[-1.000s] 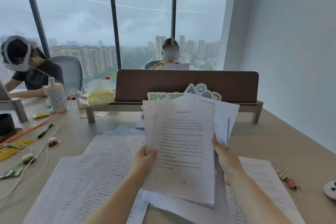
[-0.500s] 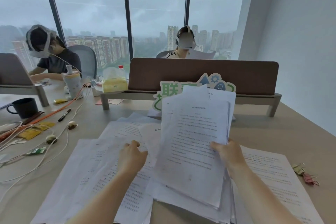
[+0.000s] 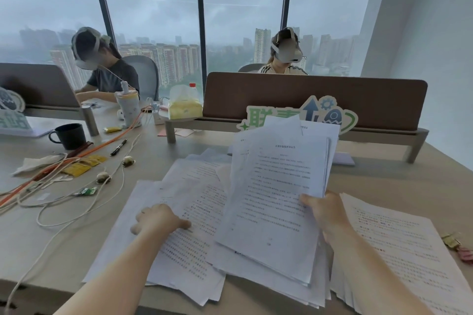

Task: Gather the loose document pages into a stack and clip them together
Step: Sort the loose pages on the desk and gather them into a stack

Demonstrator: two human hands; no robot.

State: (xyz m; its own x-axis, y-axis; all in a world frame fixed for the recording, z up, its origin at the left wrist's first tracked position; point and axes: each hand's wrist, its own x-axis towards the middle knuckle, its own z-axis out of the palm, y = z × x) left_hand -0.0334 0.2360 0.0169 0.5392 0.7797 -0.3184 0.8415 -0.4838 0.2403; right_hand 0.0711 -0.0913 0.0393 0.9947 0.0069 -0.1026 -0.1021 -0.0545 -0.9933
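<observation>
My right hand (image 3: 326, 212) grips a bundle of several printed pages (image 3: 276, 194) by its right edge, tilted up above the desk. More loose pages (image 3: 189, 245) lie fanned out on the desk to the left, and my left hand (image 3: 160, 220) rests on top of them, thumb out to the right. Another loose sheet (image 3: 404, 250) lies flat to the right of my right arm. Binder clips (image 3: 458, 247), gold and pink, sit at the desk's right edge.
White and orange cables (image 3: 76, 186), yellow packets, a pen (image 3: 118, 147) and a black mug (image 3: 69, 135) clutter the left of the desk. A brown divider (image 3: 358, 100) with a green sign stands behind the pages. Two people sit beyond it.
My left hand let go of the raised bundle and dropped onto the loose pages at the left. The right hand now holds the bundle alone. The view has swung left.
</observation>
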